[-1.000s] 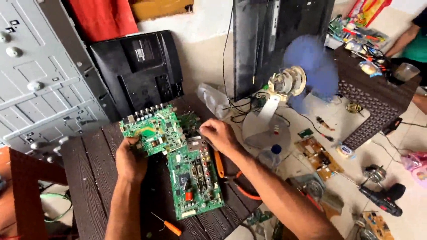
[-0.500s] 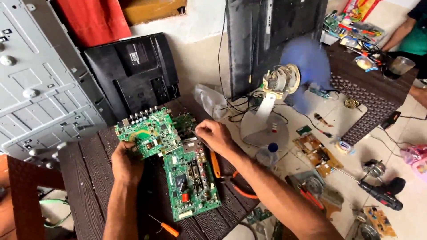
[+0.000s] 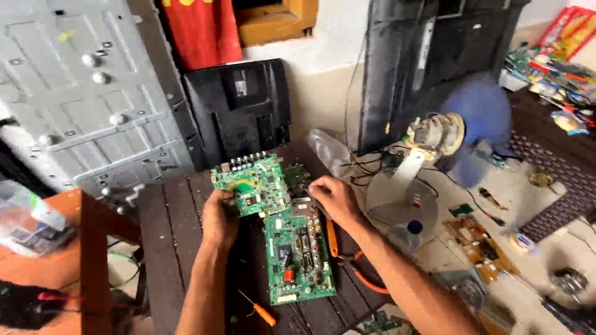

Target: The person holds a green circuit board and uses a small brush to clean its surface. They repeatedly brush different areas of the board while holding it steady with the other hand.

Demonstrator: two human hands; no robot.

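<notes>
Two green boards lay on the dark slatted surface. The left hand gripped the lower edge of the upper board, fingers curled around it and tilting it up. The right hand rested at that board's right corner, fingertips pressed together on a small part where it met the long board, which lay flat below and between both hands. One orange-handled screwdriver lay near the left forearm. One pair of orange pliers lay under the right wrist. One fan stood beyond the right hand.
</notes>
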